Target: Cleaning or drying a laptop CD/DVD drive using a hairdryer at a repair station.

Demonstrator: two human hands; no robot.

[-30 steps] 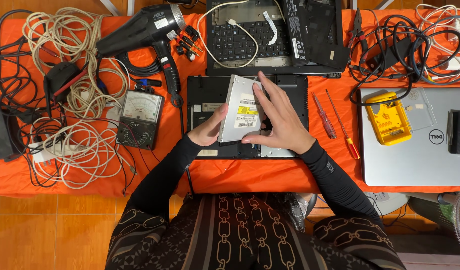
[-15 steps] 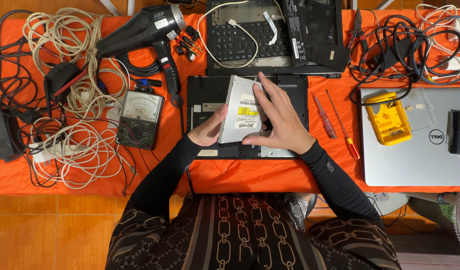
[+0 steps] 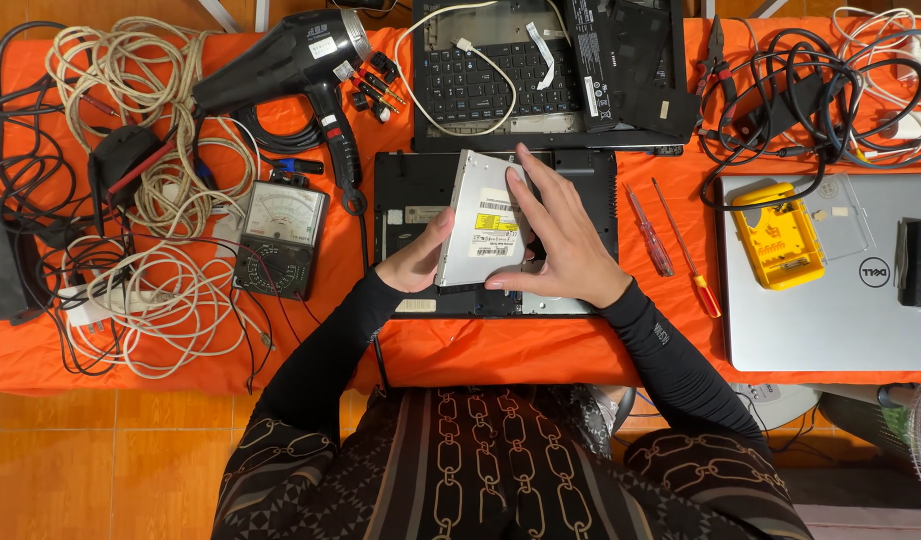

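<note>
With the left hand point(image 3: 416, 262) and right hand point(image 3: 561, 235) both clamped on the silver optical drive point(image 3: 483, 220) (held tilted just above the opened black laptop base point(image 3: 591, 180) on the orange worktop point(image 3: 501, 345)), support both edges evenly, avoiding twist.

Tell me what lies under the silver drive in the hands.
Under the silver drive, held by the left hand and right hand, lies an upturned black laptop base. The drive and hands cover its middle.
</note>
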